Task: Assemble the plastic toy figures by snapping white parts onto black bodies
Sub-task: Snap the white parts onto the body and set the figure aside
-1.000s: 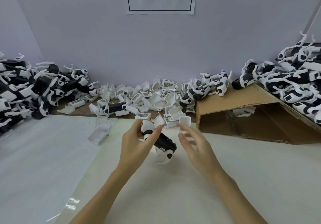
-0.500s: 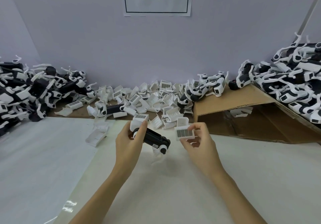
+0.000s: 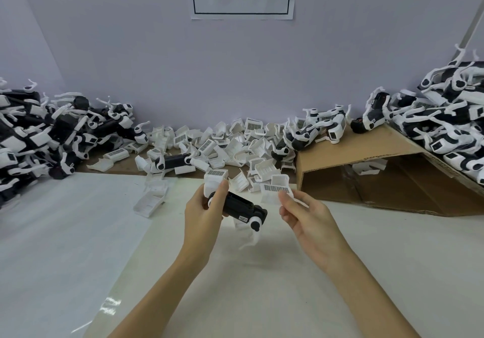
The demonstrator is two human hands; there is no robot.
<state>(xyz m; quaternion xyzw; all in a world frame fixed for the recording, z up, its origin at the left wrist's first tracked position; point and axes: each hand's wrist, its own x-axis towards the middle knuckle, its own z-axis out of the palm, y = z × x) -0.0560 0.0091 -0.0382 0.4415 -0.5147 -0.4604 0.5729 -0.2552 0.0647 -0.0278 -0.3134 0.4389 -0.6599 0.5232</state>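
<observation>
Left hand [image 3: 201, 214] gripped the black body [image 3: 242, 206] mid-air over the near table, right hand [image 3: 301, 214] pinched a white part [image 3: 275, 192] just beside it. Misaligned clips probably wouldn't snap, or it'd slip out.

worktop [image 3: 262, 285]: pale, glossy, runs to the back wall
sheet [image 3: 65, 233]: white, flat over the left part, front to mid depth
back strip [image 3: 110, 168]: brown surface along the back edge
loose white parts [image 3: 235, 143]: scattered heap, back edge centre, many with barcode labels
single white part [image 3: 152, 198]: lies alone on the sheet's right edge
black body [image 3: 172, 162]: lying among the white parts, back centre-left
left pile [image 3: 39, 133]: black-and-white figures, back left corner
cardboard [image 3: 353, 151]: folded, tented, back right
right pile [image 3: 445, 120]: figures on the cardboard, right edge
</observation>
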